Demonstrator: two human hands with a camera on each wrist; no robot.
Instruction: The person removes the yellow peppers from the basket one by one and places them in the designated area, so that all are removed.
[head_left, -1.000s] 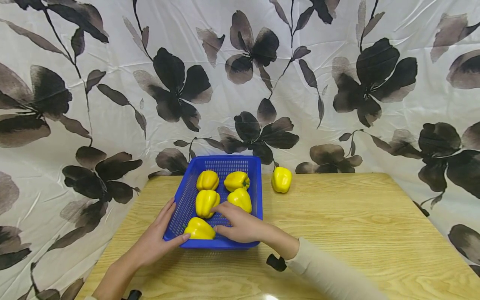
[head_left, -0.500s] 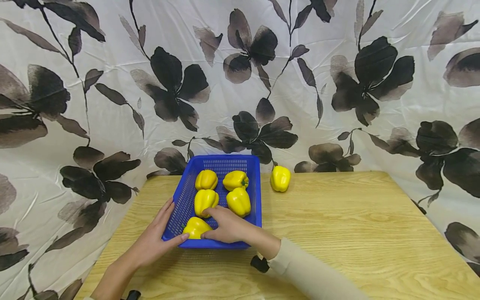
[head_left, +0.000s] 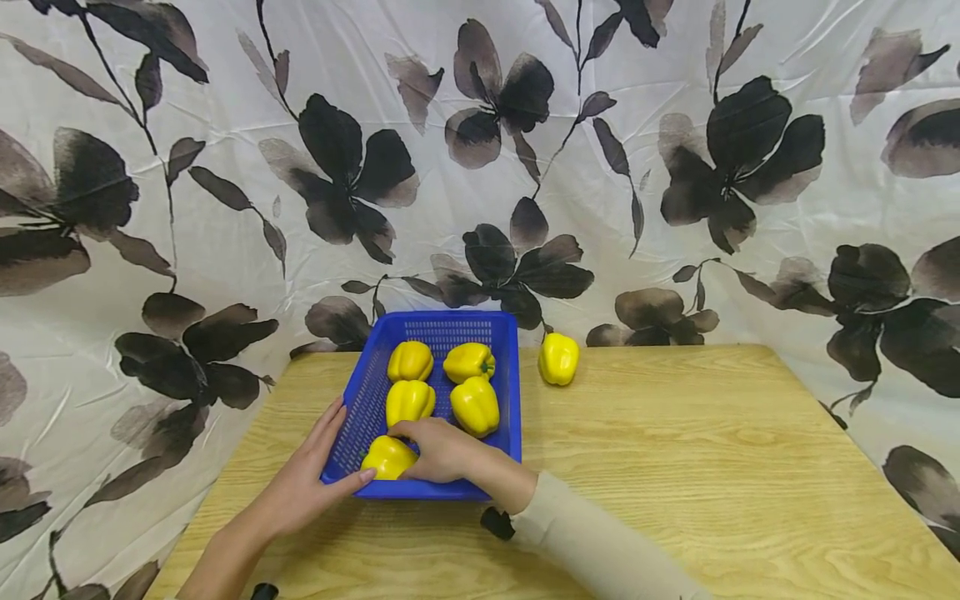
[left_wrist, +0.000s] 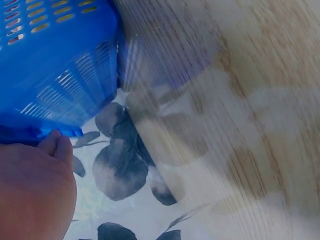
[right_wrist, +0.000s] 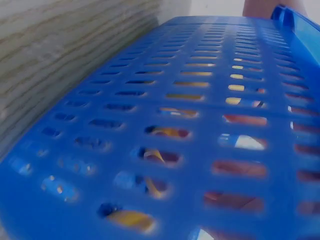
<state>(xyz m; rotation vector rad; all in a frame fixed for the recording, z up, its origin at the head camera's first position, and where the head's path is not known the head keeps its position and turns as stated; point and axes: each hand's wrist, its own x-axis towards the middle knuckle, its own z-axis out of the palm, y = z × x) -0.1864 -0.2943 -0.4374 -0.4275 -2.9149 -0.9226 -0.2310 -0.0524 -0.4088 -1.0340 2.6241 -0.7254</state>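
A blue perforated plastic basket (head_left: 513, 383) stands on the table with several yellow bell peppers in it. My left hand (head_left: 303, 479) grips its left front corner, thumb over the rim and fingers along the outer side. In the left wrist view that hand (left_wrist: 35, 187) is at the basket's rim (left_wrist: 55, 131). My right hand (head_left: 442, 450) reaches inside over the front edge and holds the front bell pepper (head_left: 387, 458) between thumb and fingers. In the right wrist view the slotted basket wall (right_wrist: 200, 107) hides most of that hand.
Two bell peppers on the left (head_left: 410, 362) and two on the right (head_left: 476, 407) fill the basket's middle and back. Outside, one more bell pepper (head_left: 559, 359) lies right of the basket near the wooden table's (head_left: 675, 442) back edge. A floral cloth (head_left: 637, 167) hangs behind.
My right hand has moved left and toward the front inside the basket, from beside the middle peppers to the front pepper, and closed on it. My left hand has stayed on the basket's corner.
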